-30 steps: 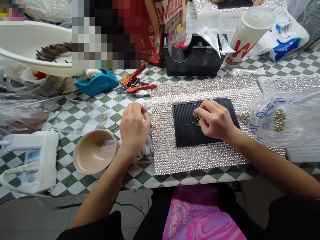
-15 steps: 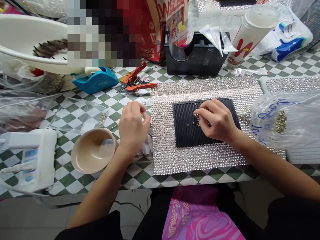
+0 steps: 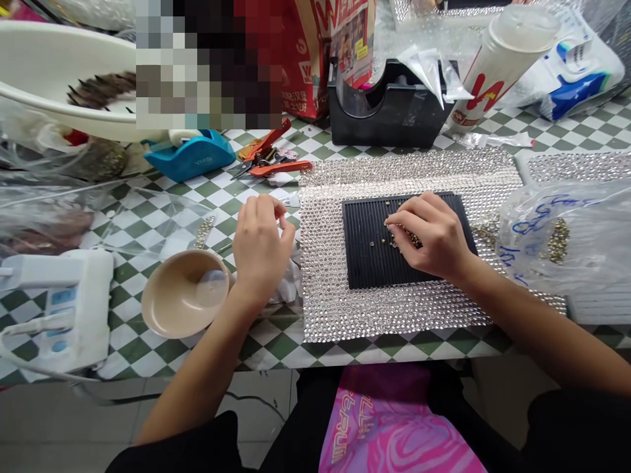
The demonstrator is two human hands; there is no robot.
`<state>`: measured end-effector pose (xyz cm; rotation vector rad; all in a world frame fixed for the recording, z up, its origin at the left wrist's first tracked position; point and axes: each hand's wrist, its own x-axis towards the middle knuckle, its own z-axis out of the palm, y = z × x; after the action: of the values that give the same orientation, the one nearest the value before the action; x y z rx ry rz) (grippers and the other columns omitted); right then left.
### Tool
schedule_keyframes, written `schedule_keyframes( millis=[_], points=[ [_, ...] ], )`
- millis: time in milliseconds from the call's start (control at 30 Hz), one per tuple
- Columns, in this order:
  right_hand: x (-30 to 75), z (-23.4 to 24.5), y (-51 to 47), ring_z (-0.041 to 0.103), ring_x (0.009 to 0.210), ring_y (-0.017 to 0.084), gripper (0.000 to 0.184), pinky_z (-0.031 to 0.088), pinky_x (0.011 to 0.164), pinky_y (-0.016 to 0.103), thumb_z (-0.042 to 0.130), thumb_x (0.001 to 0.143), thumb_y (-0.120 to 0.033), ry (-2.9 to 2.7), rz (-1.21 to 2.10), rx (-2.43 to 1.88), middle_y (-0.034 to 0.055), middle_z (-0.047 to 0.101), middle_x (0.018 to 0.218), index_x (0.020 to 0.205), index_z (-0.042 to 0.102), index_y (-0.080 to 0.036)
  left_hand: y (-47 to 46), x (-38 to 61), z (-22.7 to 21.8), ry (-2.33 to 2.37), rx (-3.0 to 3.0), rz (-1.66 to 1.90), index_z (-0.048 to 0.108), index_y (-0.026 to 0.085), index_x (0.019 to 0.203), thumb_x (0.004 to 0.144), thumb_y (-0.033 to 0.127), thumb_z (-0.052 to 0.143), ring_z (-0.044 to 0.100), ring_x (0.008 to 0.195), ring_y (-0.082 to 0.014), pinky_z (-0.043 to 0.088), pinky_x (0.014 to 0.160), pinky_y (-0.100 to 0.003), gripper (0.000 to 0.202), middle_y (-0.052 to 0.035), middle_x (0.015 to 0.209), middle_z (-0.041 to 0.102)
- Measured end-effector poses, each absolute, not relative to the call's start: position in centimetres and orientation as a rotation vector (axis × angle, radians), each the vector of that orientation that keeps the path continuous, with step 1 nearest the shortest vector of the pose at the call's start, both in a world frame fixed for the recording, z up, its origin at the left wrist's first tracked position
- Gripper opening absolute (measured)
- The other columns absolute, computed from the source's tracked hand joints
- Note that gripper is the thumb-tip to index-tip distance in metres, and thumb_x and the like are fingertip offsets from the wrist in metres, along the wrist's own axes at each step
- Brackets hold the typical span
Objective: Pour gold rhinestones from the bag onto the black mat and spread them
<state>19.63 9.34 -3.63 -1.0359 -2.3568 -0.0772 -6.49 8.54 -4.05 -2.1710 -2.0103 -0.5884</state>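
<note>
Both forearms are bare from the wrist back to about the elbow, with no watch, bracelet or ring visible on either the left hand (image 3: 260, 244) or the right hand (image 3: 430, 235). Dark, black sleeves (image 3: 576, 430) begin near the elbows at the lower corners of the view, the one on the right arm loose and wide, the one on the left arm showing as a dark fold at the bottom edge. Over the lap lies a garment (image 3: 394, 427) with a swirling pink, magenta and white marbled pattern, bearing white block lettering that runs sideways and cannot be read in full. The fingernails look short and unpainted.
</note>
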Motion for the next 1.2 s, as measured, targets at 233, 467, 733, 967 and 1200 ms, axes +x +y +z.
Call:
schedule_keyframes(
  millis=[233,467,733,967,1200],
  points=[
    [19.7,-3.8,9.5,0.044,0.074,0.013,0.021,0.042,0.070,0.030,0.048,0.076,-0.008,-2.372,-0.059,-0.996,0.0030,0.059,0.078,0.093,0.058,-0.016,8.6,-6.5,-4.1,-2.026,-2.177,-0.594,0.040,0.018,0.083,0.077,0.010,0.045,0.049,0.083,-0.0208,0.045,0.075,-0.035,0.010,-0.0069,0.085,0.049],
    [19.7,-3.6,9.5,0.048,0.078,0.014,0.011,0.043,0.073,0.031,0.051,0.078,-0.015,-2.344,0.044,-0.952,0.0036,0.059,0.080,0.088,0.056,-0.016,8.6,-6.6,-4.2,-2.036,-2.157,-0.536,0.044,0.017,0.084,0.082,0.017,0.046,0.049,0.083,-0.0211,0.044,0.076,-0.035,0.002,-0.0072,0.084,0.050],
    [19.6,-3.7,9.7,0.048,0.080,0.013,0.016,0.043,0.076,0.029,0.048,0.078,-0.008,-2.309,0.095,-0.943,0.0042,0.059,0.082,0.089,0.056,-0.016,8.6,-6.5,-4.0,-2.020,-2.161,-0.533,0.054,0.015,0.095,0.082,0.016,0.046,0.050,0.091,-0.0225,0.044,0.080,-0.034,0.015,-0.0105,0.094,0.051],
    [19.7,-3.2,9.5,0.051,0.078,0.013,0.019,0.044,0.074,0.029,0.044,0.079,-0.007,-2.265,0.185,-0.950,0.0038,0.061,0.081,0.091,0.056,-0.016,8.7,-6.8,-4.3,-1.976,-2.174,-0.607,0.058,0.013,0.095,0.081,0.015,0.048,0.050,0.089,-0.0231,0.044,0.079,-0.035,0.017,-0.0118,0.093,0.051],
    [19.6,-3.3,9.5,0.055,0.091,0.013,0.033,0.046,0.081,0.028,0.037,0.080,-0.004,-2.258,0.306,-0.928,0.0050,0.060,0.096,0.106,0.051,-0.018,7.4,-4.7,-3.0,-1.428,-2.556,-1.029,0.055,0.012,0.096,0.082,0.004,0.046,0.049,0.091,-0.0200,0.043,0.080,-0.035,0.019,-0.0095,0.088,0.053]
  ],
)
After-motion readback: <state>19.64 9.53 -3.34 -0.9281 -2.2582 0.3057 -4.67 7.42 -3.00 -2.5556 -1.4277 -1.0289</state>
